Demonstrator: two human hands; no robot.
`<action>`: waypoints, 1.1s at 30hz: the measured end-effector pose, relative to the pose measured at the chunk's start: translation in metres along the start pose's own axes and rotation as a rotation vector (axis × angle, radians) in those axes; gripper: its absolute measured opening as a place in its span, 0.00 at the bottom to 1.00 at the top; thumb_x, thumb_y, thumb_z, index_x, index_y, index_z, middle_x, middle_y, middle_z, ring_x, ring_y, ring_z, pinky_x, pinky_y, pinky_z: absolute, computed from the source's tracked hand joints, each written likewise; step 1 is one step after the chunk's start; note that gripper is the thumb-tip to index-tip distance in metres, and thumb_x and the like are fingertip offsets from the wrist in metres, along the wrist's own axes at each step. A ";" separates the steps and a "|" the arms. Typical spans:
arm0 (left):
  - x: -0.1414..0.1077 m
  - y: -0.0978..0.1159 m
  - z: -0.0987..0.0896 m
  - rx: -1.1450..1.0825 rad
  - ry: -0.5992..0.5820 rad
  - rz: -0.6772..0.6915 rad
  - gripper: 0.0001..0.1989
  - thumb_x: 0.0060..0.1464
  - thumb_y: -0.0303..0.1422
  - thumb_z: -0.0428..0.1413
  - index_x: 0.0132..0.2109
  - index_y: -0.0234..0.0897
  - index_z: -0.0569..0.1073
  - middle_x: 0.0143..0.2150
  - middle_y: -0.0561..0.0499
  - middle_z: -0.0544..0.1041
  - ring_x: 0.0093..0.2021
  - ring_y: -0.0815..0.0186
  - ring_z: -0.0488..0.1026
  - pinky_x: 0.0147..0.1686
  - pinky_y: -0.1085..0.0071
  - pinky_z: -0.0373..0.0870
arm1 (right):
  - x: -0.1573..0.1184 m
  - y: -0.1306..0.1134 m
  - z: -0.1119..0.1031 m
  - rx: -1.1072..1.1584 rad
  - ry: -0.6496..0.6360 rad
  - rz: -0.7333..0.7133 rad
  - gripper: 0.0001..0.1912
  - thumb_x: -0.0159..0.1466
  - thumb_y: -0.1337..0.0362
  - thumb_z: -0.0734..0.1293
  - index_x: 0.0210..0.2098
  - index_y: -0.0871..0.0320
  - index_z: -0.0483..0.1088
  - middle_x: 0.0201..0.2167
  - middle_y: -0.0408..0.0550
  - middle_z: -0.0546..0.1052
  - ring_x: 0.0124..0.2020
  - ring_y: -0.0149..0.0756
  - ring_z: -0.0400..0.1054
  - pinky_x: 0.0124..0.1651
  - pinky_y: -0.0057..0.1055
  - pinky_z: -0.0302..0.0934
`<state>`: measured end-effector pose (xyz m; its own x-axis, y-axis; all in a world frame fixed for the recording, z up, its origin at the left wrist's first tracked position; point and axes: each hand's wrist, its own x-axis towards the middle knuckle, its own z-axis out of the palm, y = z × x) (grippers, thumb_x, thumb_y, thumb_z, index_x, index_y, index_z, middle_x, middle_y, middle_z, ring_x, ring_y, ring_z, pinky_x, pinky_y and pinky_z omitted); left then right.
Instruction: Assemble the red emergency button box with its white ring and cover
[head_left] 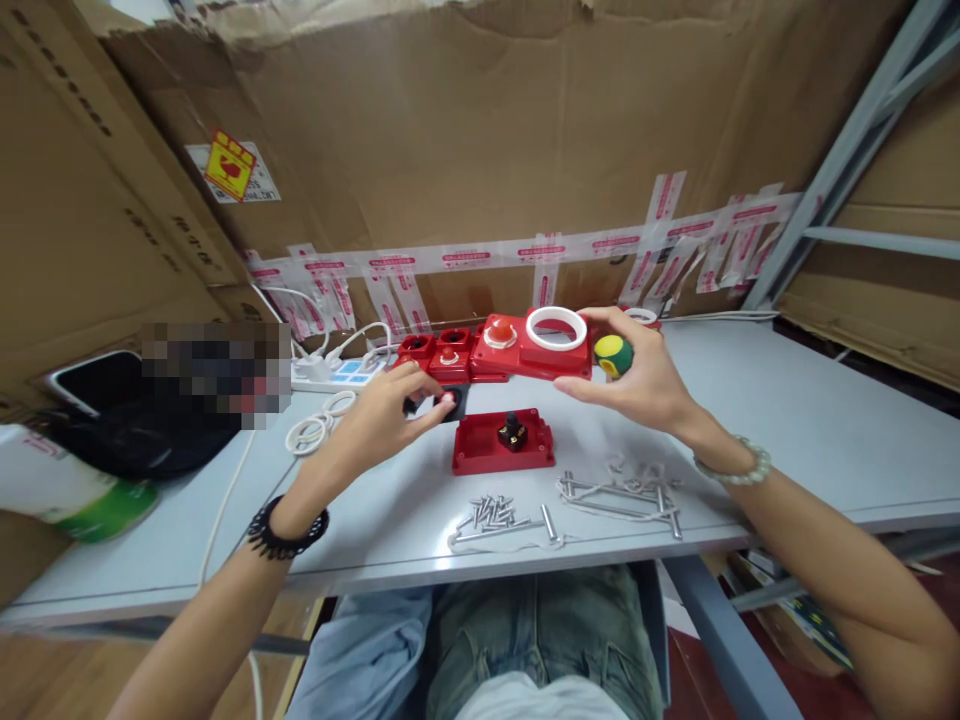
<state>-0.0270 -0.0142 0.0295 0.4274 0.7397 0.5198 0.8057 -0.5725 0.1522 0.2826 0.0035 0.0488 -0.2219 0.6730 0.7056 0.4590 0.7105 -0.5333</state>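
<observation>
My left hand (394, 415) pinches a small black square part (456, 402) with a red centre between thumb and fingers. In my right hand (637, 375) is a red plastic cover (536, 358), tilted above the table, with a red dome and a large white ring on its face. A green-and-yellow rounded handle (613, 355), like a stubby screwdriver's, is tucked inside the same hand; its far end is hidden. Below both hands lies an open red box base (487, 455), and a black component (513, 432) stands inside it.
Loose screws (495, 512) lie near the front edge, with metal rods and white cords (622, 497) to their right. More red units (450, 365) stand behind. White rings (307, 435), a power strip (341, 375) and a black bag (180, 430) are leftward. Cardboard (465, 130) walls the back.
</observation>
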 end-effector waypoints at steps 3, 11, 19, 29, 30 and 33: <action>0.017 0.027 0.004 -0.011 -0.055 0.101 0.12 0.62 0.40 0.54 0.37 0.36 0.74 0.36 0.48 0.75 0.35 0.63 0.72 0.38 0.66 0.66 | 0.002 0.001 -0.002 -0.007 0.049 -0.016 0.34 0.46 0.52 0.78 0.49 0.56 0.69 0.43 0.49 0.78 0.43 0.45 0.73 0.48 0.45 0.68; 0.032 0.041 0.020 -0.036 -0.209 0.164 0.06 0.57 0.28 0.57 0.42 0.36 0.76 0.40 0.48 0.77 0.41 0.60 0.74 0.44 0.61 0.68 | 0.004 0.004 -0.001 -0.021 0.056 -0.028 0.34 0.46 0.51 0.78 0.48 0.56 0.69 0.43 0.50 0.78 0.43 0.44 0.73 0.49 0.45 0.67; 0.033 0.044 0.026 -0.147 -0.272 0.230 0.14 0.56 0.21 0.53 0.47 0.37 0.77 0.45 0.45 0.77 0.44 0.59 0.75 0.46 0.60 0.71 | 0.003 0.004 0.001 -0.022 0.043 -0.019 0.34 0.46 0.51 0.78 0.49 0.56 0.69 0.43 0.49 0.78 0.44 0.45 0.73 0.49 0.45 0.68; 0.029 0.049 0.037 -0.256 -0.113 0.112 0.07 0.59 0.33 0.58 0.43 0.34 0.76 0.39 0.46 0.78 0.42 0.59 0.74 0.45 0.61 0.73 | 0.003 0.006 0.002 -0.009 0.042 -0.024 0.35 0.46 0.52 0.78 0.50 0.56 0.69 0.44 0.49 0.78 0.44 0.44 0.73 0.50 0.45 0.68; 0.029 0.050 0.038 -0.252 -0.110 0.107 0.06 0.59 0.33 0.58 0.41 0.34 0.76 0.37 0.47 0.78 0.40 0.59 0.74 0.43 0.61 0.73 | 0.003 0.006 0.002 -0.008 0.042 -0.026 0.35 0.46 0.52 0.78 0.49 0.56 0.69 0.44 0.49 0.78 0.43 0.44 0.73 0.50 0.45 0.68; 0.030 0.049 0.038 -0.283 -0.133 0.128 0.04 0.59 0.30 0.58 0.40 0.35 0.77 0.36 0.48 0.79 0.41 0.60 0.74 0.44 0.62 0.73 | 0.003 0.007 0.002 -0.003 0.038 -0.017 0.35 0.45 0.52 0.78 0.50 0.57 0.69 0.44 0.49 0.78 0.44 0.45 0.73 0.49 0.44 0.68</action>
<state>0.0411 -0.0071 0.0203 0.5828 0.6841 0.4387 0.6038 -0.7258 0.3296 0.2830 0.0105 0.0460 -0.1968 0.6528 0.7315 0.4582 0.7209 -0.5200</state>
